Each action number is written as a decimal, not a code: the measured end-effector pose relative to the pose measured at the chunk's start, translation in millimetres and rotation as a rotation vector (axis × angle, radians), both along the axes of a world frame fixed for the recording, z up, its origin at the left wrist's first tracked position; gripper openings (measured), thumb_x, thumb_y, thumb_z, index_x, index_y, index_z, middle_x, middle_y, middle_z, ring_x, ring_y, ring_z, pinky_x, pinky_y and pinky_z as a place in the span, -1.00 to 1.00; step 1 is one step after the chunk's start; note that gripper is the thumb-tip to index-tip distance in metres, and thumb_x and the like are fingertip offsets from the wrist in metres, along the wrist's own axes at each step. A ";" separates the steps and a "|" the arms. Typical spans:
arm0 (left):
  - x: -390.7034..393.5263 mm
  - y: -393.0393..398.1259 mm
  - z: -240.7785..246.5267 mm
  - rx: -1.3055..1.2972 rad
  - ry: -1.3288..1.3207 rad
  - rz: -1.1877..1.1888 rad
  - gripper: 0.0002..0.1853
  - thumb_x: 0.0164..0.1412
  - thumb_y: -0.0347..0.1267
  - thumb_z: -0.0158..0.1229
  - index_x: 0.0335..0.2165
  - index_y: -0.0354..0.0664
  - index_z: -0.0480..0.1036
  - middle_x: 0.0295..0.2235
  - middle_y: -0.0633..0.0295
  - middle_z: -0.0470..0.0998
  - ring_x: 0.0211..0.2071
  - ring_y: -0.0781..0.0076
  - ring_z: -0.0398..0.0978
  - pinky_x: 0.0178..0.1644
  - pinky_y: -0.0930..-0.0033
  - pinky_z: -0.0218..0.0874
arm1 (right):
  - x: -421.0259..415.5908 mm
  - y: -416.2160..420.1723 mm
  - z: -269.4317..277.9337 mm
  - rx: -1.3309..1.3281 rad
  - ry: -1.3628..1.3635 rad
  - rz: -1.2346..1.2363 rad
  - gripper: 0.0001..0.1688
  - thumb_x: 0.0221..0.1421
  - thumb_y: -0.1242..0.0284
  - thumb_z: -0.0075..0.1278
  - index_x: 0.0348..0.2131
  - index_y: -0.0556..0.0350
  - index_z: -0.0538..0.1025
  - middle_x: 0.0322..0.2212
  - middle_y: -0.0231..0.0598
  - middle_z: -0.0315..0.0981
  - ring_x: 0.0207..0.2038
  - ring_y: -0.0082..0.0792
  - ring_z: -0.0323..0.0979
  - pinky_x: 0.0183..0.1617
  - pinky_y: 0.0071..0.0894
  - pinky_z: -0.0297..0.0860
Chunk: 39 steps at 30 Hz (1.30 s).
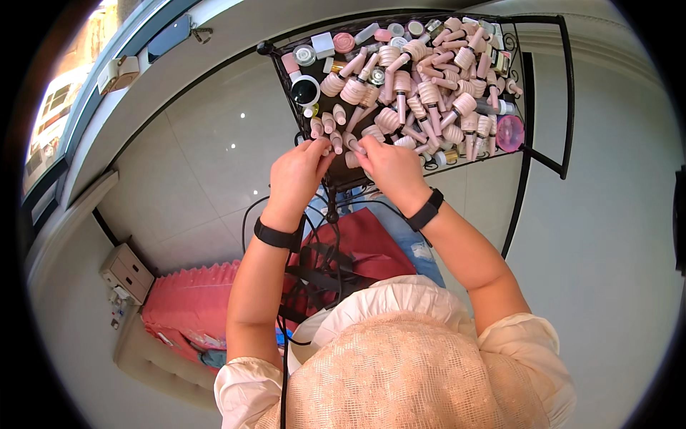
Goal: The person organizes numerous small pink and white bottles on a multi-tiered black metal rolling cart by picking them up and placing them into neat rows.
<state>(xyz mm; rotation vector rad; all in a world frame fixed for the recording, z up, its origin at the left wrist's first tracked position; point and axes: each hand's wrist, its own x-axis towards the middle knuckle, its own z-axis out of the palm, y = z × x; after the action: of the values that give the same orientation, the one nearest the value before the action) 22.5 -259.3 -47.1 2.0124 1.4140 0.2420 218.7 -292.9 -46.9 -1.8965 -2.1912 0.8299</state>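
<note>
Many pale pink bottles with ribbed bodies and long caps [401,104] lie heaped on a dark metal rack [343,174]. Over the rack's near left corner, my left hand [300,171] has its thumb and fingers around the end of a small pink piece, mostly covered by the fingers. My right hand [390,163] is just beside it, fingertips on the cap of a pink bottle [352,143] that tilts toward me. Several similar bottles [328,122] stand grouped just beyond my hands. Black straps circle both wrists.
Jars, including a dark round one [305,90], line the rack's left side; a pink round container [509,133] sits at its right end. Black cables [335,257] hang near my lap over a red cloth [370,241]. A phone [169,38] lies on the windowsill.
</note>
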 end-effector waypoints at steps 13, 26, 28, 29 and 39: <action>0.1 -2.3 1.4 -0.003 0.028 -0.003 -0.78 0.11 -0.33 0.28 -0.24 -0.08 0.53 -0.43 0.23 0.58 -0.47 0.23 0.56 -0.41 0.26 0.35 | -12.1 -0.6 -7.7 0.151 0.008 0.021 -0.80 0.13 0.31 0.11 -0.35 -0.03 0.40 -0.60 -0.35 0.48 -0.57 -0.32 0.51 -0.53 -0.33 0.37; -2.9 -3.2 2.4 0.015 0.037 -0.007 -0.74 0.10 -0.32 0.30 -0.19 -0.07 0.53 -0.42 0.24 0.58 -0.47 0.28 0.56 -0.41 0.29 0.36 | 17.6 0.8 -1.2 -0.023 0.183 -0.081 -0.67 0.08 0.30 0.13 -0.16 -0.01 0.46 -0.50 -0.24 0.57 -0.47 -0.14 0.55 -0.44 -0.16 0.42; -4.3 -3.5 2.5 0.021 0.043 -0.012 -0.74 0.11 -0.32 0.30 -0.19 -0.07 0.53 -0.42 0.24 0.58 -0.47 0.29 0.56 -0.40 0.30 0.36 | 37.2 -5.3 0.2 -0.054 0.124 -0.084 -0.70 0.08 0.30 0.13 -0.18 -0.02 0.48 -0.48 -0.24 0.57 -0.46 -0.14 0.54 -0.43 -0.17 0.42; -5.3 -4.1 3.1 0.024 0.037 -0.009 -0.73 0.10 -0.33 0.30 -0.19 -0.07 0.53 -0.42 0.24 0.58 -0.47 0.29 0.56 -0.40 0.30 0.36 | 44.0 -7.7 0.3 -0.069 0.095 -0.084 -0.71 0.08 0.30 0.13 -0.19 -0.03 0.49 -0.48 -0.24 0.57 -0.46 -0.14 0.54 -0.42 -0.17 0.42; -8.3 -8.5 8.9 -0.005 0.000 0.035 -0.67 0.09 -0.36 0.33 -0.16 -0.07 0.45 -0.51 0.32 0.51 -0.58 0.37 0.46 -0.48 0.34 0.28 | 21.7 -29.7 -18.6 -0.088 -0.064 0.133 -0.86 0.11 0.37 0.01 -0.42 0.03 0.50 -0.49 -0.22 0.50 -0.46 -0.15 0.56 -0.44 -0.15 0.46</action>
<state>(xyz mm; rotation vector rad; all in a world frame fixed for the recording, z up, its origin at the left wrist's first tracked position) 14.2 -267.8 -38.2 1.9849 1.4497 0.2531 240.4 -322.6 -65.4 -1.8566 -2.3791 0.9133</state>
